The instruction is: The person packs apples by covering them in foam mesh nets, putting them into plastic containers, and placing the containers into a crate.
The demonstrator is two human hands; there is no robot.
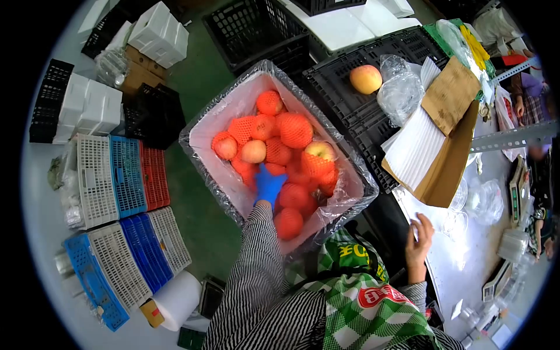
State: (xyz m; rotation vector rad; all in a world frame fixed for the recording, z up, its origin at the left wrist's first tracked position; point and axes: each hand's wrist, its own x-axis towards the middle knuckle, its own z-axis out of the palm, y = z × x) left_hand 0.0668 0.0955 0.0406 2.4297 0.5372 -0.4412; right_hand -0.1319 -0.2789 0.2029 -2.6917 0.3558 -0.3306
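Observation:
A crate lined with clear plastic [224,189] holds several apples, most in red foam nets [296,130]. My left hand [269,184], in a blue glove, reaches down among the apples; its fingertips are blurred and partly hidden by the fruit. Just above it lies an apple without a net over its face [254,151]. My right hand [420,240] is bare and hangs over the edge of the metal table [461,274], fingers curled loosely apart, with nothing in it. One bare apple [366,79] rests on the black crates [344,105] at the upper right.
A cardboard box [452,163] with white foam sheets stands right of the black crates, beside crumpled clear plastic [400,90]. Coloured baskets [127,175] and white foam boxes [158,36] are stacked at left. Other people [534,99] are at the far right.

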